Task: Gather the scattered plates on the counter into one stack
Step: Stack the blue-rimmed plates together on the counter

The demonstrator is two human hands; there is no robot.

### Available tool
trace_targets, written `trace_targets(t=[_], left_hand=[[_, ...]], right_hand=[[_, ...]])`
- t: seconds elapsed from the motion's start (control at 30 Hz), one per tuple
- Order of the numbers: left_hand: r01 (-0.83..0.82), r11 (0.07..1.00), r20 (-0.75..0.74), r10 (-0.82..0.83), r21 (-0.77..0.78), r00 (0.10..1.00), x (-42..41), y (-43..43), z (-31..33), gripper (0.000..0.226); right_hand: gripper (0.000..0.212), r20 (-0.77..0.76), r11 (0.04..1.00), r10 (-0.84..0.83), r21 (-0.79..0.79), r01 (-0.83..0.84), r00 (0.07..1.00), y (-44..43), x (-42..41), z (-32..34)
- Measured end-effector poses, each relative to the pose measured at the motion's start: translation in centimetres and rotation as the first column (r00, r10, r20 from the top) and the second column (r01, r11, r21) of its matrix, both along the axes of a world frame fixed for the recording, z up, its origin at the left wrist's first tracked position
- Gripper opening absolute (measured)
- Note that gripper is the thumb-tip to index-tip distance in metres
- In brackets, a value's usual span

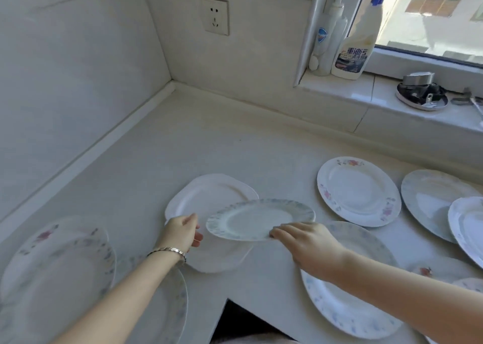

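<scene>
A pale stone kitchen counter point(183, 140) seen from above, fitted into a tiled corner, with plates spread across it. Near the middle, the right hand point(305, 244) pinches the near edge of a round white plate with a blue-grey patterned rim point(261, 219), holding it tilted just above a plain white plate with softly squared corners point(209, 207) that lies flat on the counter. The left hand point(183, 232), with a thin silver bracelet point(170, 251) at the wrist, sits at the left rim of that plain plate with its fingers curled; whether it grips anything cannot be made out. Further right lies a round white plate with pink flowers on its rim point(358, 190). Beyond it a grey-blue rimmed plate point(428, 200) is partly covered by a white plate with a scalloped edge point(467, 228). Under the right forearm rests a large white plate with blue speckles point(339, 307). At the far left, blurred, overlapping flowered plates point(57, 265) lie together. On the windowsill behind stand a white spray bottle with a blue trigger point(358, 43) and a white pump bottle point(326, 38), with a small metal dish point(420, 98) to their right. A white wall socket point(214, 15) is set into the tiles above the corner.
</scene>
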State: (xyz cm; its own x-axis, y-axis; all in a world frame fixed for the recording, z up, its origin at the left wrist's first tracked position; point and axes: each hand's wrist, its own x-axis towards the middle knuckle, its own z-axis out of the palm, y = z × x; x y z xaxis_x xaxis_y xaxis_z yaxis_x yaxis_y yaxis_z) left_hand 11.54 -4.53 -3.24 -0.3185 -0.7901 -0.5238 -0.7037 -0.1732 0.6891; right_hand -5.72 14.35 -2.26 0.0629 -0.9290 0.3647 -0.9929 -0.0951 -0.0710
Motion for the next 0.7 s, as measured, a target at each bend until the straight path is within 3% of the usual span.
trace_targets(t=[0.23,0.47,0.7], left_hand=[[-0.157,0.985,0.116,0.164,-0.073,0.980,8.1,-2.4,-1.8,0.031],[-0.208,0.974,0.160,0.220,-0.088,0.962,11.2,-2.2,-2.9,0.031],[-0.224,0.969,0.148,0.238,-0.106,0.960,12.3,-2.0,-2.7,0.026]], right_hand=[[0.072,0.009,0.974,0.195,-0.114,-0.193,0.981,-6.8,2.3,-4.1],[0.064,-0.107,0.957,0.275,-0.070,-0.283,0.955,-8.1,3.1,-10.0],[0.060,-0.031,0.955,0.287,0.084,-0.284,0.957,-6.7,3.2,-12.0]])
